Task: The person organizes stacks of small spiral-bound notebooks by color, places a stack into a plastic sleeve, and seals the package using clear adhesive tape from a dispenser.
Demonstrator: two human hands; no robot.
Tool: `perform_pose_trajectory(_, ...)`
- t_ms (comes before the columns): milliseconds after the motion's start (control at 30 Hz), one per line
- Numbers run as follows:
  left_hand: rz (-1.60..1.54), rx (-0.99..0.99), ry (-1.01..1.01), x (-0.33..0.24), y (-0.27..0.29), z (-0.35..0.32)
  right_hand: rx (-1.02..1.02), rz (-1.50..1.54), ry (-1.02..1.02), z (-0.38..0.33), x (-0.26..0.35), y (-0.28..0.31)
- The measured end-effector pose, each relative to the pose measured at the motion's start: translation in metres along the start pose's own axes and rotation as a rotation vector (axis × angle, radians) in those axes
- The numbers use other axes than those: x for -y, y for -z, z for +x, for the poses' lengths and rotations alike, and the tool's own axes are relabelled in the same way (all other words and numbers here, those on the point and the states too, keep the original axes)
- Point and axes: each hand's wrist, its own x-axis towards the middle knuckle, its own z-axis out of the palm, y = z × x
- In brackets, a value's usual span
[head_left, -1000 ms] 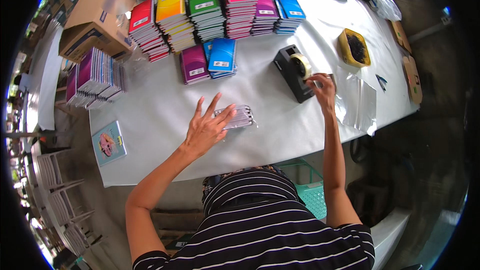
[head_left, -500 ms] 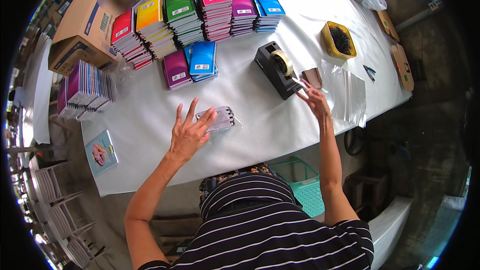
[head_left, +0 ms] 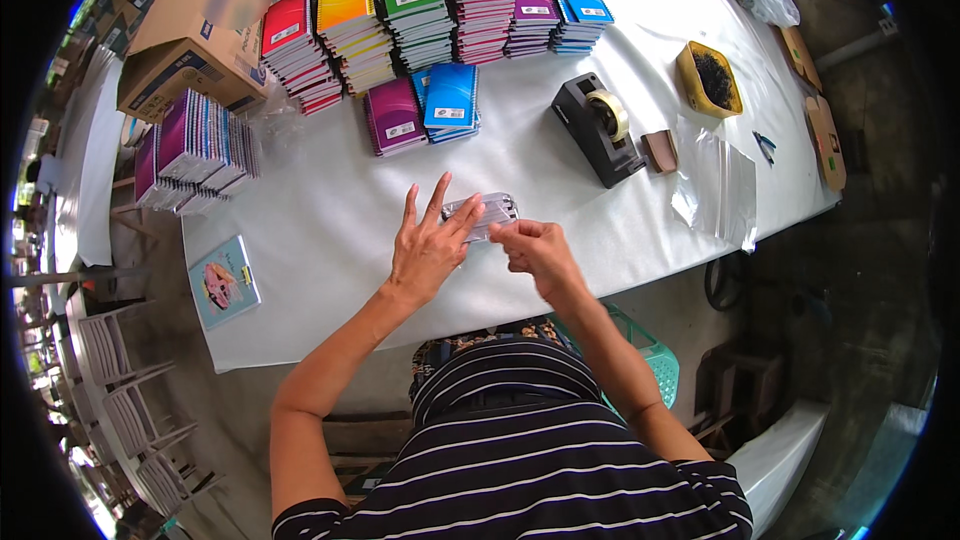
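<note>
A small packet in clear plastic [head_left: 496,210], with black wire coils showing at its edge, lies on the table in front of me. My left hand [head_left: 432,245] rests on its left part, fingers spread and stretched out. At the packet's lower right, my right hand [head_left: 540,252] is pinched closed on what looks like a short piece of clear tape, mostly hidden by the fingers. Beyond it to the right stands a black tape dispenser [head_left: 580,120] with a tape roll [head_left: 607,114].
Stacks of coloured spiral notebooks [head_left: 412,0] line the back, with purple and blue ones [head_left: 452,100] nearer. Left are a cardboard box [head_left: 190,35], wrapped notebooks [head_left: 195,150] and a light-blue notebook [head_left: 224,282]. Right are a yellow tub [head_left: 735,95], clear bags [head_left: 722,180] and pliers [head_left: 764,147].
My right hand has moved left from the tape dispenser to the packet. My left hand stays on the packet. The whole view has shifted, so the table's things appear further right.
</note>
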Motion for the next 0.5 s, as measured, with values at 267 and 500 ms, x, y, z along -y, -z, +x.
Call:
perform_pose_trajectory(267,-0.048,0.021,-0.027,0.007,-0.001,-0.001,-0.276,-0.057,0.094,0.009,-0.061,-0.008)
perform_pose_trajectory(500,-0.895,0.349,0.134,0.047,-0.05,0.044,-0.363,-0.495,0.296,0.022,-0.079,-0.012)
